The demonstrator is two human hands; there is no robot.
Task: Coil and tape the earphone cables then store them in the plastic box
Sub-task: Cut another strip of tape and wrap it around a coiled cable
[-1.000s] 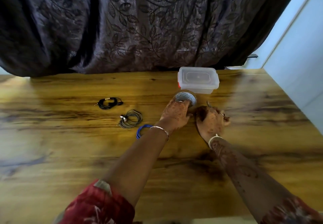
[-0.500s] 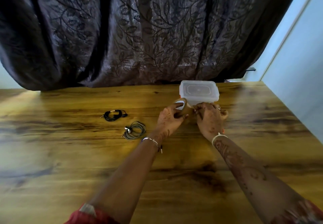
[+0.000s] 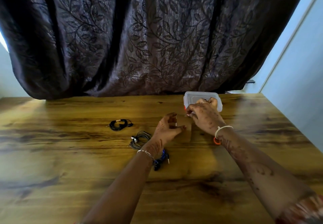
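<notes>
From where I am standing, the person's left hand (image 3: pixel 166 129) is curling its grip round a small roll of brown tape (image 3: pixel 175 119). The right hand (image 3: pixel 206 117) is pinching the free end of a translucent brown strip of tape (image 3: pixel 185 129) and drawing it off the roll. This is happening just in front of the clear lidded plastic box (image 3: pixel 192 95) at the back of the wooden counter (image 3: pixel 70 153). To my eye the step in hand is pulling off a length to bind a coil. It is going best if the left hand is bracing the roll, the right is pulling straight and level so the strip is not twisting or folding onto itself, and the length is being kept just long enough to wrap a bundle once, sticky side off the wood. Counting, I am seeing four cables, all lying out on the counter and none that I can make out in the box. There is a coiled black earphone cable (image 3: pixel 119 125) to the left, a coiled grey earphone cable (image 3: pixel 139 139) nearer the left hand and a blue earphone cable (image 3: pixel 163 155) partly under the left wrist. An orange earphone cable (image 3: pixel 216 141) is peeping out under the right wrist, too hidden to call coiled. There is one roll and one box, its lid on.
</notes>
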